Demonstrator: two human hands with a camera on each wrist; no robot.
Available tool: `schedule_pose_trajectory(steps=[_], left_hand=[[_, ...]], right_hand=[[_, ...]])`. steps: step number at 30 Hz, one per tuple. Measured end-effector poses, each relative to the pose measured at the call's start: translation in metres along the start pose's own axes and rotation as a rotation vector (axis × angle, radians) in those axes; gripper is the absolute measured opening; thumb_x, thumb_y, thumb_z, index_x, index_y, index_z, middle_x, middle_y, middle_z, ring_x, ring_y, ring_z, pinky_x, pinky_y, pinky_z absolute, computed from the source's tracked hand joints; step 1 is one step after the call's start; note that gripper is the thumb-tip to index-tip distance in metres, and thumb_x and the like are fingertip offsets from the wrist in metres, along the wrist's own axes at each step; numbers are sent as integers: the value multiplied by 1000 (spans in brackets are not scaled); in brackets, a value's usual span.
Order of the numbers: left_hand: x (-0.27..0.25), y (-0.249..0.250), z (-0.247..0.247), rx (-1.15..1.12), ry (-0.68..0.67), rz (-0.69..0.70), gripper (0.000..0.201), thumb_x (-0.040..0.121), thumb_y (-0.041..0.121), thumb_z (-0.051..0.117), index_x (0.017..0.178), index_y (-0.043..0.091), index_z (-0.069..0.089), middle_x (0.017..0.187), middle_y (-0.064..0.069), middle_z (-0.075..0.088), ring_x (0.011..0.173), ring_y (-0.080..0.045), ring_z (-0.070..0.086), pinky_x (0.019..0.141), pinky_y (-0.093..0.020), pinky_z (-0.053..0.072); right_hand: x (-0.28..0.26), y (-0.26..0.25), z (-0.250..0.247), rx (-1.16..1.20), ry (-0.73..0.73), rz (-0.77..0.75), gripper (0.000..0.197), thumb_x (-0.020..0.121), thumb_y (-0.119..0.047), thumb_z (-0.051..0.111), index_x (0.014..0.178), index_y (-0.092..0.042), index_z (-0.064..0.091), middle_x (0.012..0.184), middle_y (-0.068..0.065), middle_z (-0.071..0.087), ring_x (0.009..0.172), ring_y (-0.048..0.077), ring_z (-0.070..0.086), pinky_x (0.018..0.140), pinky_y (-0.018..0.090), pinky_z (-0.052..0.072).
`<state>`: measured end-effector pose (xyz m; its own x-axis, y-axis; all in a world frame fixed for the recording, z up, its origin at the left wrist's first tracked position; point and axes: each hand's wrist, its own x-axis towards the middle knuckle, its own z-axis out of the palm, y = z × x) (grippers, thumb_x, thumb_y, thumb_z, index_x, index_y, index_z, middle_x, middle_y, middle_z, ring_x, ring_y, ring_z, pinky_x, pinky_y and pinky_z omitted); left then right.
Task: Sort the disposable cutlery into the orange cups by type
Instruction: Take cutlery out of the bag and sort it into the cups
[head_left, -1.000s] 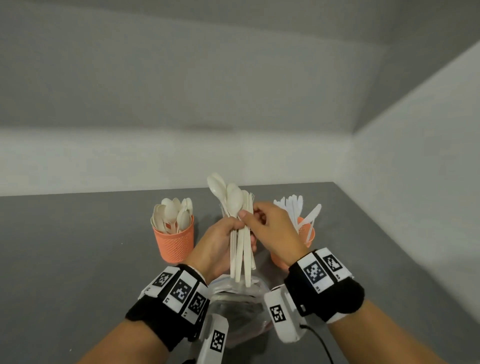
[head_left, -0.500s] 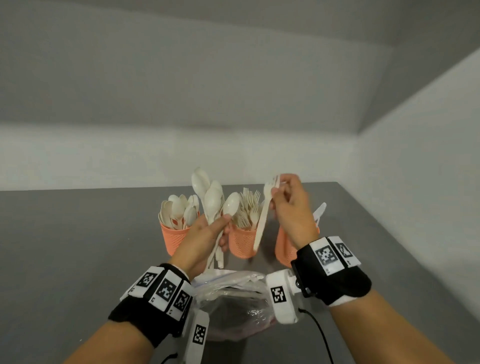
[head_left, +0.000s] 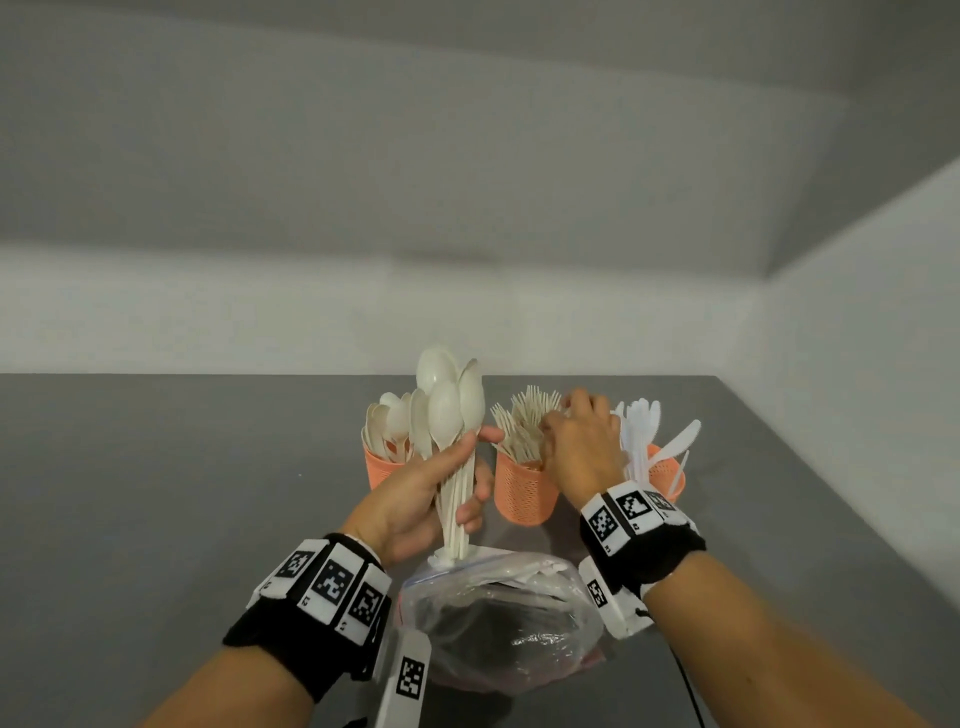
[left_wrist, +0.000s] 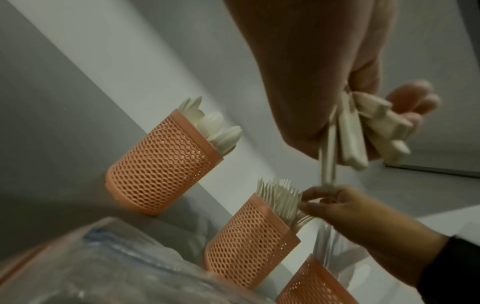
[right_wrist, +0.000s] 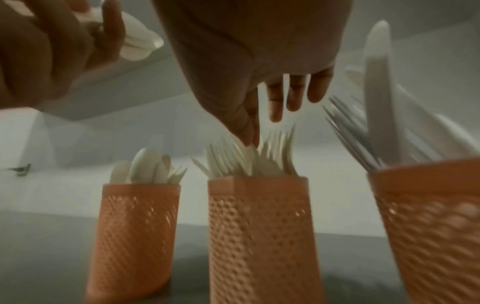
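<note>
My left hand (head_left: 415, 499) grips an upright bundle of white spoons (head_left: 447, 410) in front of the cups. Three orange mesh cups stand in a row: the left cup (head_left: 376, 467) holds spoons, the middle cup (head_left: 522, 493) forks, the right cup (head_left: 667, 470) knives. My right hand (head_left: 576, 447) reaches down over the middle cup. Its thumb and forefinger (right_wrist: 248, 131) pinch the top of a fork (right_wrist: 246, 152) standing among the other forks, while the other fingers point straight down.
A clear plastic zip bag (head_left: 498, 623) with more cutlery lies on the grey table (head_left: 156, 493) just in front of the cups, between my wrists. Pale walls close off the back and the right side.
My right hand pulled a fork out of the bundle, carried it right and lowered it into the middle cup. My left hand kept the spoons and shifted slightly left.
</note>
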<state>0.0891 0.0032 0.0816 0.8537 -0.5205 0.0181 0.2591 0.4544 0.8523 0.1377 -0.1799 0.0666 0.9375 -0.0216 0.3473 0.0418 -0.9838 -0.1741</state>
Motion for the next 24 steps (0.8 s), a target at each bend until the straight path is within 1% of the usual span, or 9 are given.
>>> schedule_pose_trajectory(steps=[2,3,7,8,10,15,18,21,24], left_hand=[[0,0,0,8,-1,5,33,87,31,42,107,11,58,54,-6,56,37,-14,44,42,-25,43],[1,-1,1,26,-2,8,33,86,31,42,107,11,58,55,-6,59,39,-15,48,43,-26,45],[7,-3,4,175,-6,12,34,84,29,48,105,4,59,69,-9,69,49,-17,62,51,-28,53],[8,-3,3,200,-3,0,34,82,28,50,101,2,60,73,-9,71,54,-17,65,54,-28,55],[9,-5,2,198,-4,-26,32,81,26,52,97,1,62,80,-10,73,62,-18,69,60,-29,57],[6,-7,-5,155,-33,-54,30,86,21,47,107,4,60,92,-10,74,73,-21,71,71,-36,58],[5,-2,-2,229,-48,-55,27,92,17,42,97,2,64,84,-8,73,66,-16,69,66,-30,59],[5,2,3,529,-73,-57,20,91,6,52,75,6,64,61,-1,65,53,-9,60,58,-20,51],[5,1,0,594,-137,-112,13,82,-4,63,90,6,63,63,-7,63,56,-14,62,60,-24,54]], right_hand=[[-1,-11,-13,229,136,-42,23,92,-14,50,109,-11,65,116,9,50,109,26,42,95,37,40],[-4,-18,-23,421,156,-54,24,94,-18,49,113,-11,63,114,8,51,107,23,46,93,31,42],[-21,-53,-59,1161,-200,-54,31,87,-18,62,117,-17,52,89,-6,59,68,7,56,61,10,49],[-23,-56,-61,1189,-226,-64,32,86,-15,64,115,-14,52,87,-3,62,62,2,57,58,7,48],[-23,-53,-60,1141,-221,-96,28,87,-13,62,114,-13,54,94,4,66,70,-4,61,64,9,49],[-25,-41,-56,1314,-333,-58,22,92,-6,52,114,-6,56,87,2,66,66,-2,63,60,11,49],[-33,-44,-51,1522,-416,9,28,91,-8,54,119,-4,51,84,7,64,51,9,57,48,20,50],[-43,-53,-40,1516,-511,90,35,80,-9,70,110,-8,53,84,17,65,35,14,47,35,22,46],[-48,-58,-33,1451,-501,167,16,71,-9,75,84,-17,70,96,33,65,59,46,62,47,36,53]])
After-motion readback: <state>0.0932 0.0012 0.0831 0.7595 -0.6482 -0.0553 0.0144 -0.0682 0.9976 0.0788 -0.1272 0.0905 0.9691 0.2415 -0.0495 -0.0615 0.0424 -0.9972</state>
